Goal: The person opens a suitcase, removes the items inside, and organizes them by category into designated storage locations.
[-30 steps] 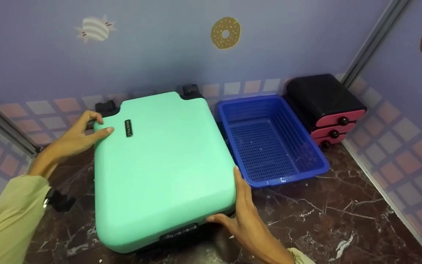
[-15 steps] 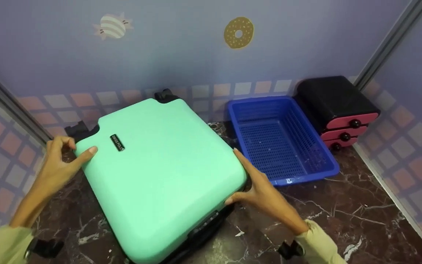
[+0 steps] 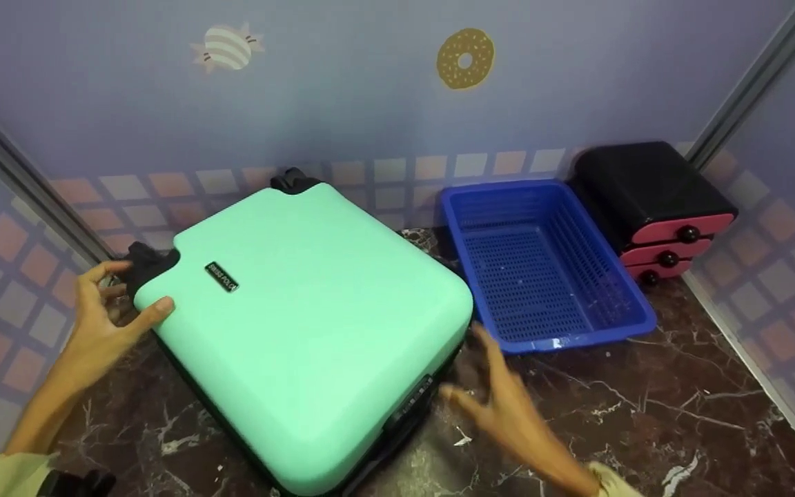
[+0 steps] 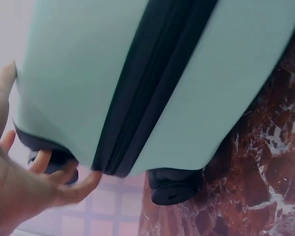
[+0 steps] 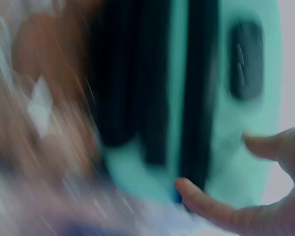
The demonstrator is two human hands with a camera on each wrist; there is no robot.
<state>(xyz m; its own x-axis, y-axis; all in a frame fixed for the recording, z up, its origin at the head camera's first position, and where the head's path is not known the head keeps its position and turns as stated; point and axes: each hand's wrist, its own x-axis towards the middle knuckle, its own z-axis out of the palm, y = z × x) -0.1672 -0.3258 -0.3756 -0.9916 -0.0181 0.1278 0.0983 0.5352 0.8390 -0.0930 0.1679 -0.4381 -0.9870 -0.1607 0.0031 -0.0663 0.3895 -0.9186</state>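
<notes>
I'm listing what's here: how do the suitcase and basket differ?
The suitcase is mint green; the basket is blue. The suitcase is larger than the basket. The suitcase has a smooth, solid top; the basket is open and perforated. Both have rounded corners.

Head-view tally: one suitcase [image 3: 315,324] stood counted at 8 o'clock, with two wheels [image 3: 294,181] visible and one nameplate [image 3: 222,277]. Hands numbered two: left hand [image 3: 97,328] between 8 and 9, right hand [image 3: 508,407] at 5. One basket [image 3: 570,342] and one drawer unit [image 3: 653,179] registered near 3; the latter had three drawers [image 3: 660,232] and three knobs [image 3: 668,259]. Prints: one candy print [image 3: 227,48] at 11, one doughnut print [image 3: 451,62] near 1.
</notes>
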